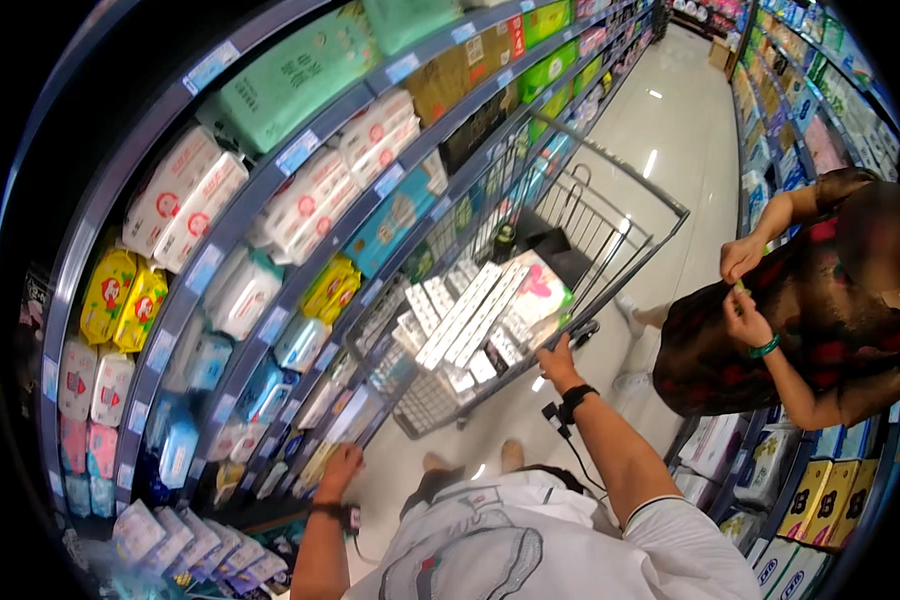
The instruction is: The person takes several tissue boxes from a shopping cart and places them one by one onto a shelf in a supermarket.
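A wire shopping cart [615, 292] stands at an angle before me, close to the left shelves. My right hand [559, 364] grips its near side rail, with a black strap around the wrist. In the cart lie several long white patterned cartons [469, 319], stacked loosely. Beside them are a white box with a pink print [540, 292] and a dark bottle [504, 238]. My left hand [343, 469] hangs beside the lowest left shelf, its fingers partly curled; whether they hold or touch anything is unclear. A small device with a cable is strapped to that wrist.
Left shelves [214, 259] carry wrapped tissue packs [184, 199], yellow wipes packs [124, 300] and a green pack [292, 82]. A person [780, 322] stands right of the cart, hands together. Behind them run more shelves [787, 97]. The tiled aisle floor [667, 112] stretches ahead.
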Motion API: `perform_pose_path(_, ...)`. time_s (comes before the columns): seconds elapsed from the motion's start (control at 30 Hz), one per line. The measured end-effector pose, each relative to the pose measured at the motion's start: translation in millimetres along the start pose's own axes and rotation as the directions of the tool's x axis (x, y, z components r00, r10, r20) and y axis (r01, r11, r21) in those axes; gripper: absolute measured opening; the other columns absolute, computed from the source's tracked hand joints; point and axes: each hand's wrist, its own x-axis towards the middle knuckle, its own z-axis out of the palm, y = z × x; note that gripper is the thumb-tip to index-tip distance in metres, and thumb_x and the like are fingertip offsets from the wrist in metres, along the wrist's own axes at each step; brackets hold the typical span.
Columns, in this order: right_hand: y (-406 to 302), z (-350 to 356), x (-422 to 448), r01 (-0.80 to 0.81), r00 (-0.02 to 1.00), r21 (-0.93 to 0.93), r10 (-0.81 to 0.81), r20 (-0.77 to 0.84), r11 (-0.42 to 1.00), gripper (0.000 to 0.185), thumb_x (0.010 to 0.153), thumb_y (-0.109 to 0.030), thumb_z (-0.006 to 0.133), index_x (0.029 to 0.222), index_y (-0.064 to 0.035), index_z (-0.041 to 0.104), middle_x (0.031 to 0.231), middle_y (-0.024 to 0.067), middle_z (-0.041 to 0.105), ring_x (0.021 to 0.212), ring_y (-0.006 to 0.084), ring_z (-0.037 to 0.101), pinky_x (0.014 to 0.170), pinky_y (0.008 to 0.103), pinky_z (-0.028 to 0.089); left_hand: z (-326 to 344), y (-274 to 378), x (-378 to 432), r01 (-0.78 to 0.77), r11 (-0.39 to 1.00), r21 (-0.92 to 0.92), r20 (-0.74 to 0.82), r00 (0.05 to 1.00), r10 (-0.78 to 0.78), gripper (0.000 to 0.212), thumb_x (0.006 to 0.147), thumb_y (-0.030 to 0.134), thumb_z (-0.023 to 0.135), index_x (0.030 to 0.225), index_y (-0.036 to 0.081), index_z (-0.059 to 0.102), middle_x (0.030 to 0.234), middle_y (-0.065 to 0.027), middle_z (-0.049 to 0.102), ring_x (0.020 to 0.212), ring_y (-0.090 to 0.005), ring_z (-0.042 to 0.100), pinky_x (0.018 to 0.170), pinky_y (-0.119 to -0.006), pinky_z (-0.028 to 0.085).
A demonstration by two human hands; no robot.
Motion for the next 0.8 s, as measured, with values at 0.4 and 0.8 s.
perform_pose_path(0.4, 22, 31, 31, -0.037, 0.982, -0.024, 0.032, -0.187, 0.999, 0.092, 0.081, -0.023, 0.07, 0.148, 0.0153, 0.018, 0.127, 0.0351, 0.054, 0.117, 0.0405, 0.056, 0.096, 0.0395, 0.045, 34, 159, 113, -0.335, 0.906, 0.259, 0.03, 0.94, 0.34, 0.042, 0.092, 0.028, 0.065, 0.122, -0.001, 0.063, 0.117, -0.0245, 0.067, 0.112, -0.0361, 0.065, 0.097, -0.042, 0.05)
perform_pose_path(0.8, 27, 15, 13, 0.183, 0.931, -0.273, -0.255, -0.26, 0.944, 0.089, 0.086, -0.026, 0.068, 0.148, 0.0171, 0.021, 0.133, 0.0386, 0.055, 0.121, 0.0507, 0.058, 0.11, 0.0469, 0.042, 123, 154, 198, -0.65, 0.747, 0.14, 0.271, 0.751, 0.602, 0.107, 0.066, 0.038, 0.092, 0.146, -0.009, 0.039, 0.142, -0.0287, 0.052, 0.131, -0.0432, 0.051, 0.111, -0.046, 0.042)
